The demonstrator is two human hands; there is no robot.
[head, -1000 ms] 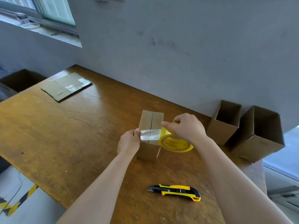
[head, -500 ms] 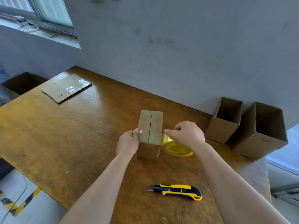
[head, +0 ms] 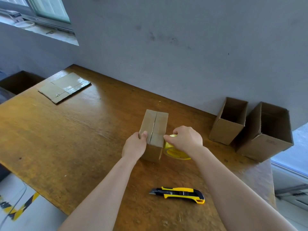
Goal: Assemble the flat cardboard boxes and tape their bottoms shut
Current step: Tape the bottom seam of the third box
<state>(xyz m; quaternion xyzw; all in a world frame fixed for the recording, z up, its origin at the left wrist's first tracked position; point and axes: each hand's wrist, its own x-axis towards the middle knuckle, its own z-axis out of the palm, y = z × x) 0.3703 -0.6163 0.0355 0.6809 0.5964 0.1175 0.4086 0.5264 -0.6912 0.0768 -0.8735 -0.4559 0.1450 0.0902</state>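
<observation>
From the head view, the only writing is a ring of red print on the yellow-cored roll of clear tape (head: 175, 152) and some pale print on tape strips across the flattened brown cardboard sheet (head: 65, 86) at the far left of the wooden worktop (head: 66, 139); both are too small to read. The small brown cardboard box (head: 154, 129) stands in the middle of the worktop with its two closed flaps facing up, meeting in a dark seam that runs away from the person. The left hand (head: 135, 145) grips the box's near left corner, thumb pressed flat on the left flap. The right hand (head: 186, 140) is curled round the tape roll, which touches the box's right side just below the top edge. A second ago a clear strip hung taut in the air between the left thumb and the roll, which was held level with the flaps; now the roll has dropped beside the box wall and no free strip shows. A yellow and black utility knife (head: 178, 194) lies nearer the person, apart from the box. Two open brown cardboard boxes (head: 228, 124) stand against the wall at the right.
</observation>
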